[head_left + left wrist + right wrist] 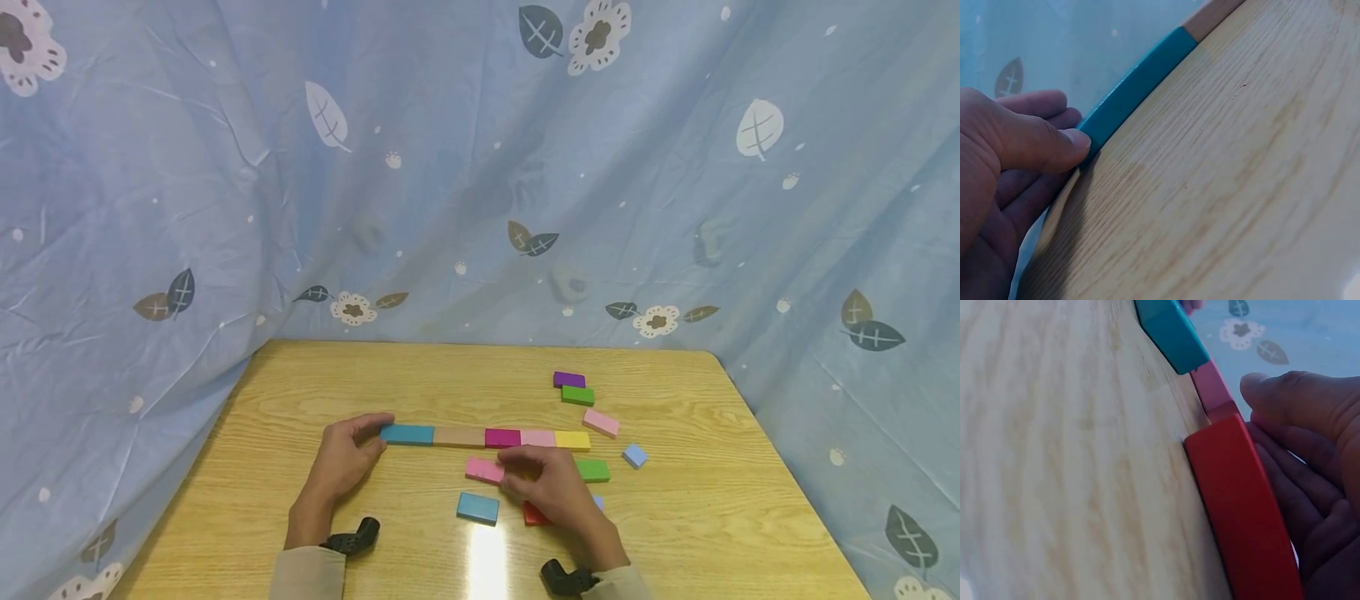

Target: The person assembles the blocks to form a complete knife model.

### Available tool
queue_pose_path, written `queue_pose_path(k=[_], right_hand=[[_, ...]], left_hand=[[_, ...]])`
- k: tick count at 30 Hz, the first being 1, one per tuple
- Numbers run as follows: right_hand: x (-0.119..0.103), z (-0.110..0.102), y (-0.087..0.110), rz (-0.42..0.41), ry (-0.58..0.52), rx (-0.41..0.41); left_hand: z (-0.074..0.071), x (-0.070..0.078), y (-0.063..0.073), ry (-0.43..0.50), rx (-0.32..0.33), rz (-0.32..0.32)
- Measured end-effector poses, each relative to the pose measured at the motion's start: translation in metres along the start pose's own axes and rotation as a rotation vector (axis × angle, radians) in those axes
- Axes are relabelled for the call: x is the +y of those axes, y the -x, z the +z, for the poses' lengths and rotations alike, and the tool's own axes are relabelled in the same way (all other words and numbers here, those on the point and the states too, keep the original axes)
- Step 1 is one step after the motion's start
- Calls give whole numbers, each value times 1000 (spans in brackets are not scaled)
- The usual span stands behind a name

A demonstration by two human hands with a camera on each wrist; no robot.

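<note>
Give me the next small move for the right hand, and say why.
The right hand should probably secure a pinch on the pink block: its fingertips are at that block's right end, though a firm grip isn't clear. The left hand already pinches the blue block at the left end of the row of blocks.

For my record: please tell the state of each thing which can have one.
Left grip: pinching the teal end block
Right grip: at nearest pink block, contact unclear
Block row: five blocks, end to end
Loose teal block: flat, uncovered
Red block: partly hidden
Curtain: hanging, creased
</note>
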State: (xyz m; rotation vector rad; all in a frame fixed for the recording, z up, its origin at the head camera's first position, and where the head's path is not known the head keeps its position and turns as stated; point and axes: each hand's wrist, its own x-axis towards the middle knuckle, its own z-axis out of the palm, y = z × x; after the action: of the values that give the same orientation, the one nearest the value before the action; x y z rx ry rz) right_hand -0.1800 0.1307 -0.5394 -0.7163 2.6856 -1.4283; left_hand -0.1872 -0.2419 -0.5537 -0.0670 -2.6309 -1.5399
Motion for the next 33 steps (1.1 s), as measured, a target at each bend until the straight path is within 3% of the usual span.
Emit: queue_pose_path(k=[15,22,27,33], right_hand=[[-2,11,-3,-57,64,-4],[-2,12,-9,-53,34,1],[3,5,-9,-15,-45,22],[9,-7,2,64,-1,54]], left_hand=[[0,-3,3,-1,7,21],[0,-2,2,6,10,14],[0,-3,1,9,8,12],[0,-2,0,2,5,29]])
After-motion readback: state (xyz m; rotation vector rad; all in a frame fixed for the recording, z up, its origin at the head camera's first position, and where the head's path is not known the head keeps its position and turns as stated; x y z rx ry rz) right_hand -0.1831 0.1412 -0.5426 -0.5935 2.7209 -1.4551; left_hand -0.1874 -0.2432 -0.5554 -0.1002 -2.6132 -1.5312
